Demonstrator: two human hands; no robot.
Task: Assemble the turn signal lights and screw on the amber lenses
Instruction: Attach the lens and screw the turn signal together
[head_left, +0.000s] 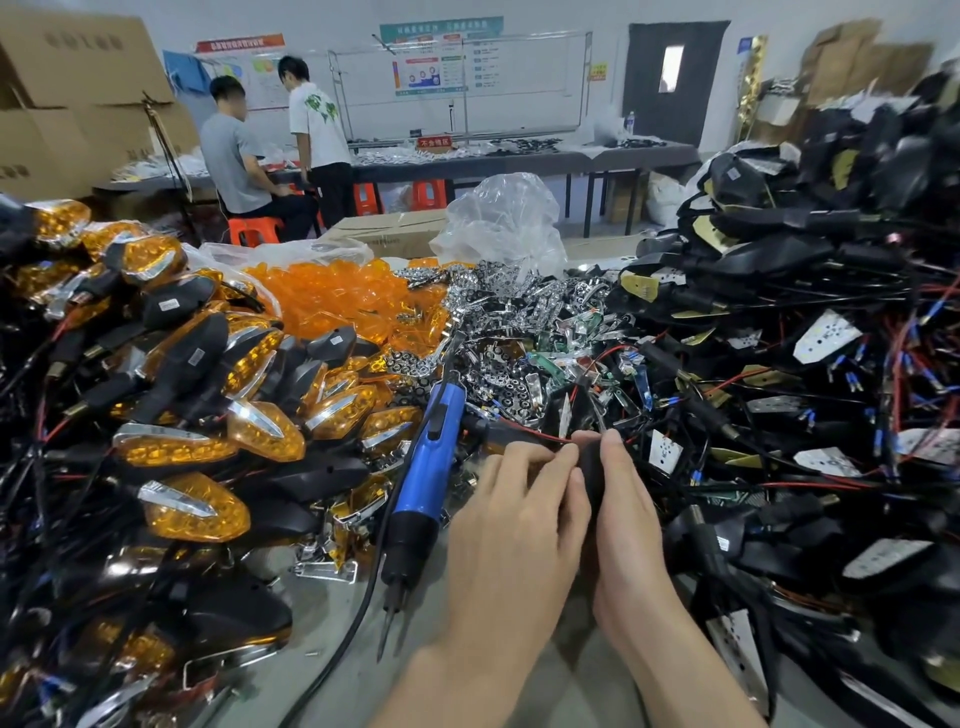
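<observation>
Flanking the housing (591, 465): screwdriver (428, 457), finished lights (182, 447), wire tangle (789, 374).

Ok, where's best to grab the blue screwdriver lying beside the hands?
Take the screwdriver round its blue barrel, from above and the right: that side is less crowded, the bit points toward you, and lights crowd its left.

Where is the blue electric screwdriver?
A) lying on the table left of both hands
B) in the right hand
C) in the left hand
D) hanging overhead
A: the blue screwdriver lies on the table beside the left hand, while both it and the right hand hold a black housing.
</observation>
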